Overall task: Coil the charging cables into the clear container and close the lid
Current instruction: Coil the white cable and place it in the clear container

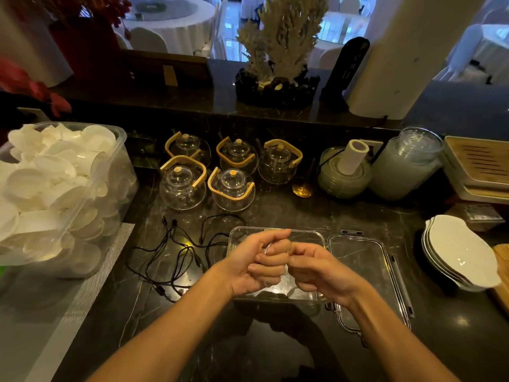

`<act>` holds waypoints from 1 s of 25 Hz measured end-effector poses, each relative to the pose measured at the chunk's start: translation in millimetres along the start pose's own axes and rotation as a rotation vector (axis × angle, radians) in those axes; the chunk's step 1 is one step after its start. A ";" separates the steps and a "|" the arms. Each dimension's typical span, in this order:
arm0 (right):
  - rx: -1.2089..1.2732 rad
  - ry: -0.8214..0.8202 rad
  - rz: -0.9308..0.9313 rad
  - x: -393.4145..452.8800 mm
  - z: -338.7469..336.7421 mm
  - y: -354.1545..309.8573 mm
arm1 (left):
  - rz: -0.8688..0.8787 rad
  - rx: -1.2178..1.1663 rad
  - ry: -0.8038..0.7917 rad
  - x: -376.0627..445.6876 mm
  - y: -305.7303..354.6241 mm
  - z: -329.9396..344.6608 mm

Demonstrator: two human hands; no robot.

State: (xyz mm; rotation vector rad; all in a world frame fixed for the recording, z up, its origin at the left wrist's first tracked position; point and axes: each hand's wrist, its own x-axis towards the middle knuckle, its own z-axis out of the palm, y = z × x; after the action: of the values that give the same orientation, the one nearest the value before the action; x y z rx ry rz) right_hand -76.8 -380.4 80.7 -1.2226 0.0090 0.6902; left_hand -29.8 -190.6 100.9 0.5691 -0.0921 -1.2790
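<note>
The clear container (237, 235) stands open on the dark marble counter, right in front of me. Its clear lid (358, 261) lies flat against its right side. My left hand (259, 268) and my right hand (316, 271) hover over the container, both curled into fists that touch each other. A sliver of white cable (268, 248) shows between my left fingers; the rest is hidden. What my right fingers pinch I cannot make out. A tangle of black charging cables (176, 252) lies loose on the counter left of the container.
Several glass teapots (234, 188) with wooden handles stand behind the cables. A big clear bin of white dishes (63, 194) fills the left side. White plates (462, 252) are stacked at the right, and a raised ledge runs along the back.
</note>
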 end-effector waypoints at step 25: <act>-0.528 0.328 0.028 26.6 -2.6 -40.1 | 0.035 0.476 0.642 -0.5 -14.0 -21.8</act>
State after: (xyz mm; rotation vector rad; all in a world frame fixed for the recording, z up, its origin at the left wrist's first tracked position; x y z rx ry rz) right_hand -35.1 -376.5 104.4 -1.8378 0.1228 0.5220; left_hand -34.1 -184.9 76.0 1.3576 0.1330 -0.9871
